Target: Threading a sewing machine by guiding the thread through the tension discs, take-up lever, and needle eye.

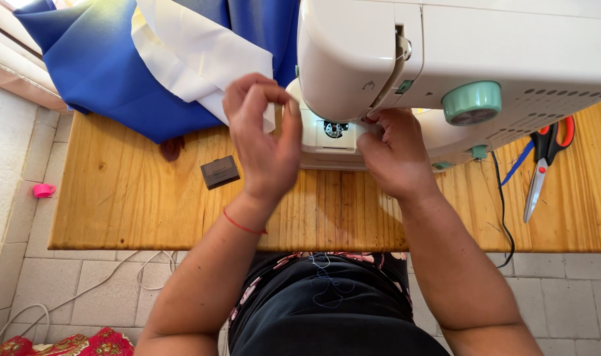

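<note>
Needle area: both hands work at the white sewing machine (445,53); no fabric lies under it.
Left hand (264,142): raised, fingertips pinched; any thread too fine to see.
Right hand (396,155): fingers curled at the needle; grip hidden.
Fabric: blue cloth (109,72) and white cloth (195,53) wait on the wooden surface (129,211).
Cut off: machine's right end.

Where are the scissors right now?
In the head view, the orange-handled scissors lie on the right end of the wooden table, just right of the sewing machine and its black cord, well clear of the right hand.
</note>
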